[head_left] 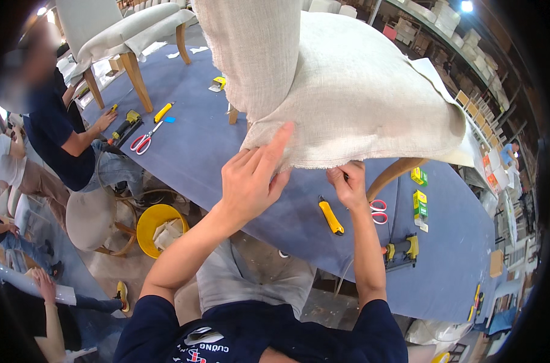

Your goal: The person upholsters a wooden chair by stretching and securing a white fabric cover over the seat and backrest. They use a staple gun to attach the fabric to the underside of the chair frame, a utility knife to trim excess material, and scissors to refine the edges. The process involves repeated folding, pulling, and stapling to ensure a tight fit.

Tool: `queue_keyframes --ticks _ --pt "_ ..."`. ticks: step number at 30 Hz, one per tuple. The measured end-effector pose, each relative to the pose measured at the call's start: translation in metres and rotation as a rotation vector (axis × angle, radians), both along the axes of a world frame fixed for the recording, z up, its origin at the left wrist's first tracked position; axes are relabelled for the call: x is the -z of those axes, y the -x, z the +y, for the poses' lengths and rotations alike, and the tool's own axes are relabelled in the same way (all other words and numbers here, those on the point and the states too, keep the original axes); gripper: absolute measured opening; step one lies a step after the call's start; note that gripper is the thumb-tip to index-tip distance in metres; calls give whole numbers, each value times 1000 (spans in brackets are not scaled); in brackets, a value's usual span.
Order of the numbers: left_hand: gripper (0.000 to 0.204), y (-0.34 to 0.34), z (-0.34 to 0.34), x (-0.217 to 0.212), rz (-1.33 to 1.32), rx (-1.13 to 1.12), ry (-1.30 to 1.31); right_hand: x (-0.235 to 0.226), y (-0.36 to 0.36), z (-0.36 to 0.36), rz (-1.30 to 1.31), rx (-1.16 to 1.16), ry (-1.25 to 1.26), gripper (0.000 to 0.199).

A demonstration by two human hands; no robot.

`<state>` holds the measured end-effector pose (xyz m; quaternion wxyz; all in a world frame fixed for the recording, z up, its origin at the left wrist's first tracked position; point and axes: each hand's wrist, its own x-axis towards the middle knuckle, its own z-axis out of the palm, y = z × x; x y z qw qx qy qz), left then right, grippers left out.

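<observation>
Overhead, beige fabric (362,91) was touched by the unclenched left hand (250,181); the right hand (350,186) was curled at the hem (314,166), its grasp impossible to tell.

Chair (359,91) stands upright on blue table (287,224), seat towards pic R, backrest (253,54) at L & cut off by top edge. Beige woven cloth (372,115) covers both; seat portion fairly smooth up top, w/ creases gathered where back meets seat. Near btm edge hangs loose, raw & frayed (short threads showing), ending in a corner at R. Paler layer (437,81) pokes out along far R side. Curved brown wooden leg (393,175) visible below; another mostly hidden.
</observation>
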<state>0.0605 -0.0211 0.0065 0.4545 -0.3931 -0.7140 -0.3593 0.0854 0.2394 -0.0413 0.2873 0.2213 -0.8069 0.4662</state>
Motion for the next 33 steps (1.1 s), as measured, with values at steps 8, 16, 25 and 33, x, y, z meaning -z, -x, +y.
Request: queue_keyframes --ticks 8,16,25,33 --pt "100 -6 14 1 -81 -155 44 5 3 1 -28 6 34 19" --pt "101 -13 18 -16 -156 -225 110 17 -7 -18 -115 -55 246 26" --pt "100 -15 24 -15 -138 -299 145 12 -8 -21 -127 -74 293 27" --pt "100 -17 26 -17 -179 -305 146 18 -3 -24 16 0 199 31"
